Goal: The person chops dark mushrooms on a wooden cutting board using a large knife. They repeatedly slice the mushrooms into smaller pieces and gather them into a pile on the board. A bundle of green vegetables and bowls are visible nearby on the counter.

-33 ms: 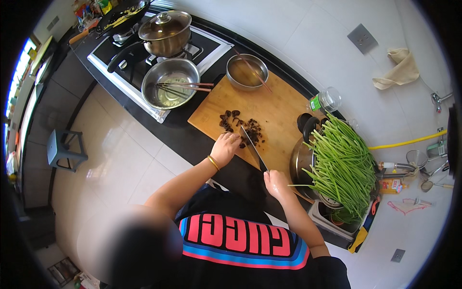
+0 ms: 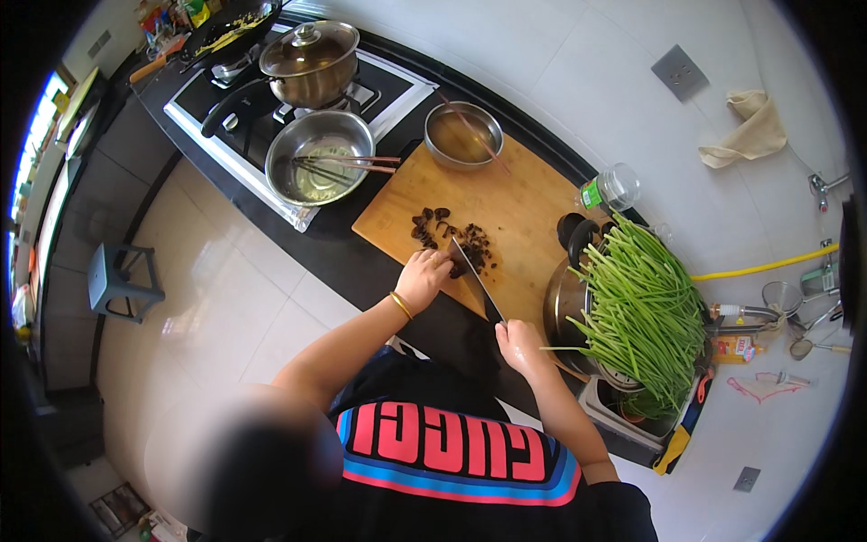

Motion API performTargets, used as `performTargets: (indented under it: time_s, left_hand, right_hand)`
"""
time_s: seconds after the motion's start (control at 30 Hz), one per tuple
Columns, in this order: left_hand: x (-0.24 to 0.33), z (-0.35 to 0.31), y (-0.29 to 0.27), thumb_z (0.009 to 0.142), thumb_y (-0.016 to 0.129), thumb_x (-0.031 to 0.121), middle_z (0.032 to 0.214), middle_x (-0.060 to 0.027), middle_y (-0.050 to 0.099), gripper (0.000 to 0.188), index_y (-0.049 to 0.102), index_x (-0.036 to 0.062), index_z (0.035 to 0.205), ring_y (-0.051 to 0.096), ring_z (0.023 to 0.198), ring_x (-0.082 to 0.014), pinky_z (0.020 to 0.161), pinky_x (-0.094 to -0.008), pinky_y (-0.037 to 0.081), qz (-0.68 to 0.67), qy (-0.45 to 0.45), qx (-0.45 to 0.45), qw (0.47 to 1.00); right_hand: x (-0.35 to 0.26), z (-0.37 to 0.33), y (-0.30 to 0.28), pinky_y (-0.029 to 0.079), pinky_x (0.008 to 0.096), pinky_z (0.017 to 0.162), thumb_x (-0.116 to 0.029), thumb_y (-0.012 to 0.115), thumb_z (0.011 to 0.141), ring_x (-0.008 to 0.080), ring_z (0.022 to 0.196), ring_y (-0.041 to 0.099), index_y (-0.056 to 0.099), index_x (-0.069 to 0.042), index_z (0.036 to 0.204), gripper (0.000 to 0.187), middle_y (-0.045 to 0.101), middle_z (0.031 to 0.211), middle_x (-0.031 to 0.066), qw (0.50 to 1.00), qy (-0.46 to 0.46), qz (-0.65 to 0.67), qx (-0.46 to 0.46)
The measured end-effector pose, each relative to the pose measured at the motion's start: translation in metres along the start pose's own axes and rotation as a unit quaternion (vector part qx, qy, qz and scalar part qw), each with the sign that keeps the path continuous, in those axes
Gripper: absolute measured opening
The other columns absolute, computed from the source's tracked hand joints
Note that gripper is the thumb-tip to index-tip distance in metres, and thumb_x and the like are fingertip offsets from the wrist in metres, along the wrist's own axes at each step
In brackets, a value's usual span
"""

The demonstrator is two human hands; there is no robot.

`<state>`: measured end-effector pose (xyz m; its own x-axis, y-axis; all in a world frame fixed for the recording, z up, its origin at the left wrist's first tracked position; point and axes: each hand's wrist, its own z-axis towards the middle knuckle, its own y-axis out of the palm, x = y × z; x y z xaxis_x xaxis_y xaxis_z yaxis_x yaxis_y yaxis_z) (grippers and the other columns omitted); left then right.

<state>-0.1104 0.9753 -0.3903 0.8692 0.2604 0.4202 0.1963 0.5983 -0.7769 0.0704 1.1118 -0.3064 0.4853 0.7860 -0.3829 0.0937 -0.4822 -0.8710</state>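
My right hand (image 2: pixel 522 345) is wrapped round the handle of a kitchen knife (image 2: pixel 480 285), whose blade slants away to the left over a wooden cutting board (image 2: pixel 533 212). Close to the blade's left side, my left hand (image 2: pixel 424 278) presses with curled fingers on dark brown food that looks like mushroom; the fingers partly cover it. Finely chopped bits (image 2: pixel 476 244) lie around the far part of the blade. Larger dark brown slices (image 2: pixel 426 224) sit just beyond my left fingertips.
At the board's far edge stands a metal bowl (image 2: pixel 442 135) with liquid and chopsticks. A steel pan (image 2: pixel 280 167) and a lidded pot (image 2: pixel 312 77) are on the stove at left. Long green stalks (image 2: pixel 641 316) heap over a pot (image 2: pixel 562 312) at right, near a clear jar (image 2: pixel 620 187).
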Motion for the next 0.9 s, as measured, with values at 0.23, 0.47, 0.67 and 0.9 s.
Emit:
performTargets:
  time_s: [0.23, 0.47, 0.67, 0.9]
  left_hand:
    - [0.000, 0.004, -0.006, 0.067, 0.056, 0.008, 0.086, -0.0041, 0.055, 0.018, 0.058, 0.0081, 0.084, 0.051, 0.084, -0.0224, 0.074, -0.0332, 0.040, 0.014, 0.035, -0.034, 0.999]
    - [0.004, -0.004, -0.010, 0.068, 0.052, 0.008, 0.086, -0.0057, 0.053, 0.019, 0.058, 0.0062, 0.086, 0.050, 0.082, -0.0228, 0.074, -0.0322, 0.041, 0.035, 0.043, -0.075, 0.996]
    - [0.008, -0.008, -0.008, 0.068, 0.052, 0.008, 0.086, -0.0076, 0.053, 0.022, 0.057, 0.0037, 0.089, 0.050, 0.082, -0.0240, 0.073, -0.0332, 0.042, 0.007, 0.046, -0.047, 0.998]
    - [0.008, -0.014, -0.010, 0.067, 0.053, 0.005, 0.095, -0.0092, 0.055, 0.029, 0.057, 0.0006, 0.096, 0.052, 0.087, -0.0251, 0.076, -0.0327, 0.042, 0.004, 0.051, -0.006, 0.999]
  right_hand:
    - [-0.004, -0.005, -0.010, 0.043, 0.0480, 0.061, -0.025, 0.050, 0.084, 0.0433, 0.067, 0.055, 0.058, 0.005, 0.069, 0.034, 0.057, 0.068, 0.0253, 0.999, 0.006, 0.035, 0.029]
    - [-0.010, -0.002, -0.002, 0.044, 0.0485, 0.061, -0.023, 0.048, 0.085, 0.0425, 0.064, 0.056, 0.058, 0.004, 0.066, 0.035, 0.057, 0.066, 0.0255, 1.000, -0.011, 0.004, 0.009]
    - [-0.019, 0.009, 0.015, 0.044, 0.0482, 0.060, -0.021, 0.047, 0.085, 0.0440, 0.067, 0.055, 0.057, 0.005, 0.066, 0.034, 0.056, 0.067, 0.0268, 1.000, 0.010, 0.018, 0.008]
    - [-0.022, 0.009, 0.000, 0.044, 0.0475, 0.063, -0.021, 0.047, 0.085, 0.0428, 0.067, 0.056, 0.059, 0.005, 0.069, 0.033, 0.057, 0.068, 0.0264, 0.997, -0.001, 0.070, 0.033]
